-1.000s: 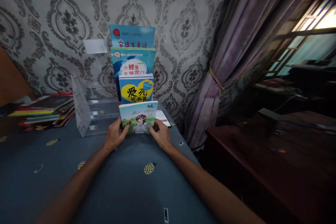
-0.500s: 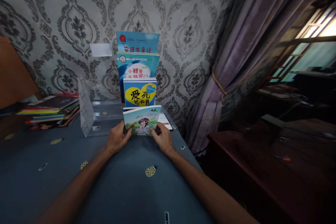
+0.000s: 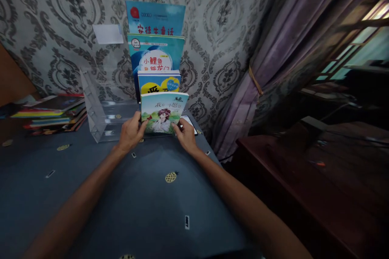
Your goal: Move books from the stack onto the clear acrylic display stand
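Between my two hands is a light-green book (image 3: 162, 109) with a drawn figure on its cover, tilted slightly back. My left hand (image 3: 131, 131) grips its left edge, thumb on the front cover. At the lower right edge my right hand (image 3: 184, 133) holds it the same way. Directly behind stands a blue book with a yellow heart (image 3: 159, 82), its lower part hidden. Further back, a teal book (image 3: 158, 50) and a taller blue book (image 3: 156, 16) rise in steps. They stand at the right of a clear tiered display rack (image 3: 94, 105).
Several books lie in a stack (image 3: 57, 113) at the left. A white card (image 3: 108, 34) is on the rack's upper part. A phone (image 3: 189, 123) lies partly behind my right hand. Right of the cloth-covered table (image 3: 121, 198) hang a purple curtain (image 3: 240, 89) and a dark red desk (image 3: 288, 182).
The light-green book has risen against the blue heart book, covering more of its cover. Both hands moved with it. The view has tipped down and come closer.
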The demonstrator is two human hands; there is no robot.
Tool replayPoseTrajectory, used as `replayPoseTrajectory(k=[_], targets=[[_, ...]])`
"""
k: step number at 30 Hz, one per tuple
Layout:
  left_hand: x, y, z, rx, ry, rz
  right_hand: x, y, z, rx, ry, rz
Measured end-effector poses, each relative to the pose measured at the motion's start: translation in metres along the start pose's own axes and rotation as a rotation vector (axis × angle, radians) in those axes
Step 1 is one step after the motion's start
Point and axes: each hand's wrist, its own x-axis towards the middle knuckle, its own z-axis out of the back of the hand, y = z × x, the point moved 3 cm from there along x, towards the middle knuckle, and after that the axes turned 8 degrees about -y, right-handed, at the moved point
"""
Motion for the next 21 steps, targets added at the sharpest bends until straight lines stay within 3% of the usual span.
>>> replayPoseTrajectory(k=[7, 12, 21], targets=[[0.018, -0.006, 0.008, -0.053, -0.025, 0.017, 0.018, 0.01, 0.003, 0.019, 0.005, 0.043], [0.034, -0.011, 0.012, -0.093, -0.106, 0.015, 0.037, 0.015, 0.003, 0.052, -0.04, 0.091], [0.041, -0.009, 0.004, -0.079, -0.129, -0.014, 0.052, 0.003, 0.001, 0.059, -0.043, 0.113]])
